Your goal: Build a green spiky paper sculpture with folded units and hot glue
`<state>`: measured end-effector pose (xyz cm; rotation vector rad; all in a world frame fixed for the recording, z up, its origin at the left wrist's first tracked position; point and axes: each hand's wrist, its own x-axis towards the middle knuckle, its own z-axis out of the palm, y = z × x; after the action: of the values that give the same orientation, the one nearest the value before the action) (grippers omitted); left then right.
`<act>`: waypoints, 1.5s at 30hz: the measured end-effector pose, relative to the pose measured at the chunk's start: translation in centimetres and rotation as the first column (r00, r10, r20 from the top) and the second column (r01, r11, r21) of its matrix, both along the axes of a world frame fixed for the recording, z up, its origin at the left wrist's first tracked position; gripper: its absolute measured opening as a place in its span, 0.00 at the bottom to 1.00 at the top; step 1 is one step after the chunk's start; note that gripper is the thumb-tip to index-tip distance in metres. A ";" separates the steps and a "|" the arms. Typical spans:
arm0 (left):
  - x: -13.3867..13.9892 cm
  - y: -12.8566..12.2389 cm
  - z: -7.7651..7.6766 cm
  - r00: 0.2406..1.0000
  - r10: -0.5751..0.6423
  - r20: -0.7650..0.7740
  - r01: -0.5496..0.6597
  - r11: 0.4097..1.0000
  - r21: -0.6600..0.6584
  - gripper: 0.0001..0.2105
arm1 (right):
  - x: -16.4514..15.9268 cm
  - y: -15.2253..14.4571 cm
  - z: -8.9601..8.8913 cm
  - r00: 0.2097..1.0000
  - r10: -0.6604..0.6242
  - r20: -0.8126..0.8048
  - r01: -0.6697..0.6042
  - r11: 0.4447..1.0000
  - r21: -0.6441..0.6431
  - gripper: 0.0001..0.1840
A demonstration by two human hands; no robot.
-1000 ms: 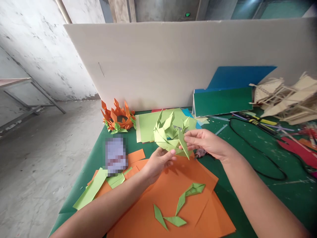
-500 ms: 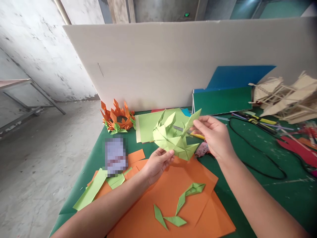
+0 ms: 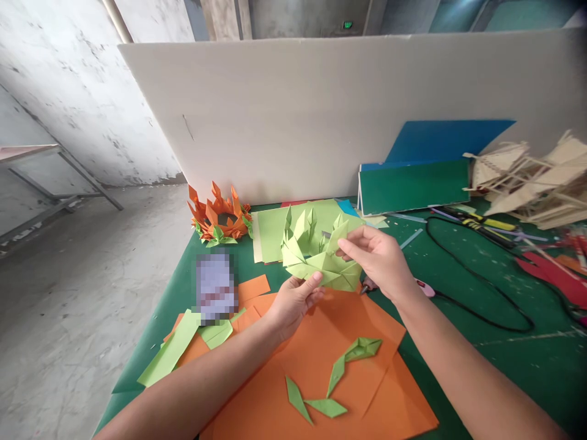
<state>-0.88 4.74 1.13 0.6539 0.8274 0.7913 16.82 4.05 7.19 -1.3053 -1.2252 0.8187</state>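
Our left hand (image 3: 297, 305) pinches the light-green crown-shaped folded-paper ring (image 3: 316, 264) low down, near the far edge of flat orange paper sheets (image 3: 348, 318); our right hand (image 3: 380, 256) pinches one pointed flap (image 3: 338, 234). Overtugging could split folds; a slack left grip could drop it.

Craft workshop, unfinished interior

Looks like a craft workshop. You've got a green tabletop (image 3: 541, 360) littered with scraps (image 3: 172, 348), orange paper sheets (image 3: 330, 327), a folded orange paper crown (image 3: 211, 215), a pale stick model (image 3: 527, 183) and a corded pink tool (image 3: 425, 288). Around you: raw concrete floor (image 3: 137, 244), patchy white wall (image 3: 92, 85), metal-legged table (image 3: 27, 150).
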 end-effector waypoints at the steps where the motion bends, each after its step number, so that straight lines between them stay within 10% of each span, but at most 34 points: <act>1: 0.0 0.0 -0.1 1.000 0.000 -0.001 0.000 1.000 0.009 0.18 | -0.1 0.0 0.0 1.000 0.003 0.004 -0.003 1.000 0.001 0.18; 37: 0.2 -0.3 -0.1 1.000 -0.024 -0.012 0.025 0.996 0.082 0.20 | -1.4 -0.9 0.8 0.986 0.013 0.167 -0.011 1.000 -0.011 0.15; 45: 0.2 -0.5 0.3 0.994 0.051 0.093 -0.042 0.994 -0.098 0.17 | -1.6 -1.0 1.2 0.991 0.032 0.131 -0.029 0.999 -0.031 0.14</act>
<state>-0.68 4.24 1.39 0.5090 0.7905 0.8137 15.25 3.07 8.40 -1.3851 -1.3440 0.7850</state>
